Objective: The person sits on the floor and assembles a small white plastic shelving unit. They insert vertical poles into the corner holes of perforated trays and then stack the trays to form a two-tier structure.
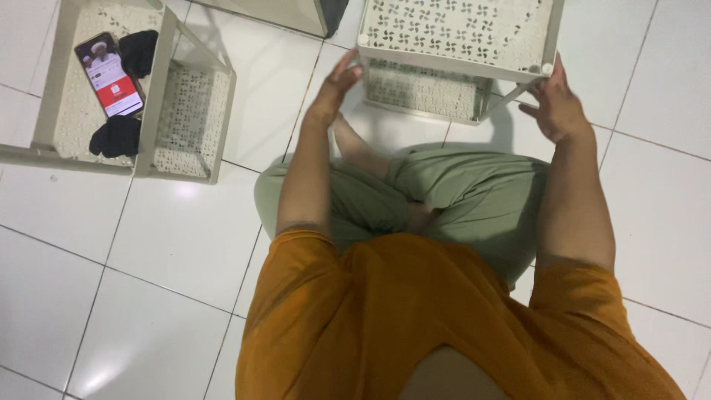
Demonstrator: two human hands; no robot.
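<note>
Rack (pixel 459 33) (cream, perforated) between both hands; second rack (pixel 55 111) holds a phone (pixel 109 74).

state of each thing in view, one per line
near rack: on the floor, gripped at both front corners
left hand: open, flat against the rack's corner
right hand: curled on the rack's leg
far rack: on its side
phone: screen lit, lying on far rack
black cloths: bunched beside phone

Seen from above, the person wears a loose mustard-orange top (pixel 444 318) with short sleeves filling the lower centre of the frame — and sage-green trousers (pixel 459 200) at mid-frame, the fabric softly creased; forearms and one foot bare.
</note>
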